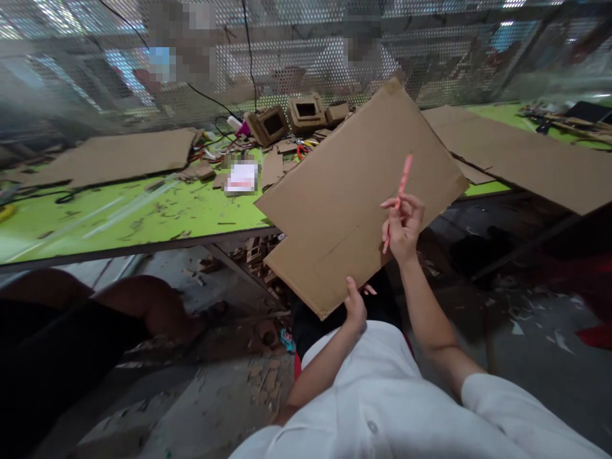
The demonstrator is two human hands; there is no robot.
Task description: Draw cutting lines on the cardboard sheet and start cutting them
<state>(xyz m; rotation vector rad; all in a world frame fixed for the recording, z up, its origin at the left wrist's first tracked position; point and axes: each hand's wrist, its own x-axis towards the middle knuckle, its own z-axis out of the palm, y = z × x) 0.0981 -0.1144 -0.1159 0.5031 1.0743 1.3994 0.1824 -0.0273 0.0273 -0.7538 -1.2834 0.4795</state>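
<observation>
Clamping lower edge of cardboard sheet (354, 185) in left hand (356, 307), pinching pink pencil (400, 188) in right hand (405, 228); possibly risking cardboard sheet swinging, being held at one spot.

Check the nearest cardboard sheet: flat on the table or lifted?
Lifted, tilted: the left hand grips the cardboard sheet at its lower edge, below the rim of the table.

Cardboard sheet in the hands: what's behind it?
Green table edge runs behind the cardboard sheet held by the left hand; small cardboard boxes show past its top. The table stretch directly behind is covered.
</observation>
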